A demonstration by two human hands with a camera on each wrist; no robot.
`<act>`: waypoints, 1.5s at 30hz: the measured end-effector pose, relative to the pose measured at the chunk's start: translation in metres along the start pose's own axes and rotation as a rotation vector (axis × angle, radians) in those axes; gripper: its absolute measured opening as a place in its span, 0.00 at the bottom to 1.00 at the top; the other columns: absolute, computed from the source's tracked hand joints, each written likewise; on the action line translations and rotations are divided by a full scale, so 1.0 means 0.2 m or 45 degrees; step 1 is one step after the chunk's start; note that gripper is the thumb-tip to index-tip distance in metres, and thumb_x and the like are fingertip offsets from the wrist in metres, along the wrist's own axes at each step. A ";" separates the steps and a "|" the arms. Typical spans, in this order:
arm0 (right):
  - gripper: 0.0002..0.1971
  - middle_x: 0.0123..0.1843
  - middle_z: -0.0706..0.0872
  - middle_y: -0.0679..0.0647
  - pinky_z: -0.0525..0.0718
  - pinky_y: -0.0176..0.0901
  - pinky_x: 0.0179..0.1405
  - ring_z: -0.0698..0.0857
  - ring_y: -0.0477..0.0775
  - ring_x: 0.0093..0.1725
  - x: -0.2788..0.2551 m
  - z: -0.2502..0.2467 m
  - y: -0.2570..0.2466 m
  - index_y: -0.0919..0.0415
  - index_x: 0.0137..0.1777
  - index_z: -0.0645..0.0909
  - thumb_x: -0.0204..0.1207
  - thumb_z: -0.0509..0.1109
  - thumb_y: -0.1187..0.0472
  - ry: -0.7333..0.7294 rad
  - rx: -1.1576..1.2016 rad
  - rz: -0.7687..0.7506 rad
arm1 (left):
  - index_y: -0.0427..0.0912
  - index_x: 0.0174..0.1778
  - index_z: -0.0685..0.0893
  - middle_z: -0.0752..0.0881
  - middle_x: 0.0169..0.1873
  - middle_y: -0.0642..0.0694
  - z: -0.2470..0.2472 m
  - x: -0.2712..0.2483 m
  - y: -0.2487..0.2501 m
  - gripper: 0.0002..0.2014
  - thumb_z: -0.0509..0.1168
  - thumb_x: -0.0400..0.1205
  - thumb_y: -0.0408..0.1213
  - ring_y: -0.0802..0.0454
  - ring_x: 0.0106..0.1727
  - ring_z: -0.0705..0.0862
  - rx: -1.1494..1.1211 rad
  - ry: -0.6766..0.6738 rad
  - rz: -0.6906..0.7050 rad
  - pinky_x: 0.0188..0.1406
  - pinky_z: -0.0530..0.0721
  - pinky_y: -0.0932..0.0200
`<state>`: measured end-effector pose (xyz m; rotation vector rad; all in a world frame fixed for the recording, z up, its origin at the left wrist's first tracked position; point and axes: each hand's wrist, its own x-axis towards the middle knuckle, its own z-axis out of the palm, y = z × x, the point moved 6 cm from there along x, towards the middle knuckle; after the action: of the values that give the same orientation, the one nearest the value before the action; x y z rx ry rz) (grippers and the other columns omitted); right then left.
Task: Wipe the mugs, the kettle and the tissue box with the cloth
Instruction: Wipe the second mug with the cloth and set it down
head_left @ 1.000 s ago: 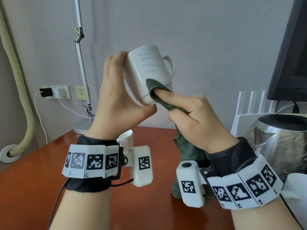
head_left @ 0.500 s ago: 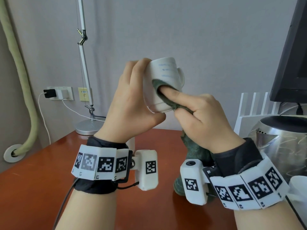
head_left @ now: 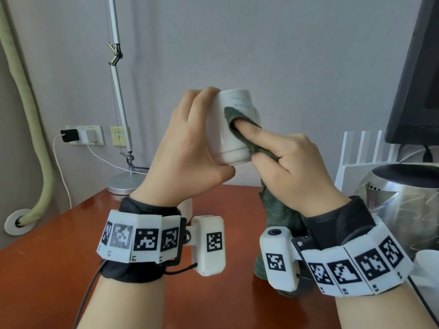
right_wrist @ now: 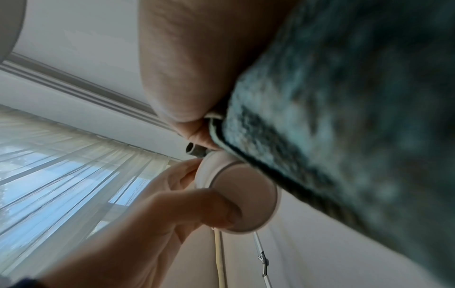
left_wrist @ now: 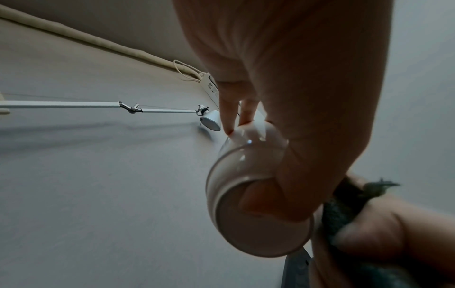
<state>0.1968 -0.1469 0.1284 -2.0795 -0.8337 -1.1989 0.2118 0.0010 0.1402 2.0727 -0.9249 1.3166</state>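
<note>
Left hand (head_left: 187, 148) grips the white mug (head_left: 231, 129) aloft above the worktop (head_left: 47, 269); right hand (head_left: 292, 167), at 3 o'clock of it, pinches the green cloth (head_left: 231, 119), forefinger pressing it against the mug's side.

1. Your right hand (right_wrist: 187, 64) fills the top of the view, with the blurred dark green cloth (right_wrist: 344, 117) lying against it.
2. The cloth touches the side of the white mug (right_wrist: 246, 198), whose base faces the camera.
3. Your left hand (right_wrist: 157, 214) grips the mug, with the thumb on its base.
4. A curtain (right_wrist: 61, 165) hangs behind, on the left.
</note>
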 end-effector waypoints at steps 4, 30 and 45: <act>0.30 0.27 0.76 0.50 0.76 0.47 0.27 0.69 0.54 0.26 0.00 -0.01 0.02 0.39 0.73 0.73 0.69 0.54 0.56 0.049 0.026 0.068 | 0.31 0.72 0.71 0.70 0.58 0.48 -0.01 0.00 -0.01 0.42 0.73 0.59 0.34 0.50 0.57 0.73 -0.023 0.018 -0.005 0.53 0.73 0.67; 0.33 0.23 0.63 0.44 0.74 0.49 0.29 0.67 0.59 0.27 0.02 0.01 -0.04 0.54 0.81 0.66 0.72 0.51 0.58 -0.206 -0.451 0.128 | 0.44 0.73 0.67 0.68 0.60 0.55 -0.06 0.00 0.01 0.41 0.64 0.61 0.49 0.44 0.61 0.74 0.046 -0.018 -0.032 0.48 0.82 0.39; 0.33 0.26 0.66 0.47 0.70 0.47 0.27 0.68 0.60 0.28 0.02 0.00 -0.05 0.54 0.82 0.64 0.73 0.51 0.58 -0.187 -0.520 0.144 | 0.37 0.73 0.69 0.73 0.61 0.43 -0.04 0.00 0.04 0.43 0.70 0.59 0.40 0.40 0.58 0.76 0.078 -0.071 -0.037 0.43 0.83 0.38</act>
<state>0.1908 -0.1389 0.1336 -2.5316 -0.5571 -1.2457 0.2016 0.0008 0.1438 2.1715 -0.8845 1.2930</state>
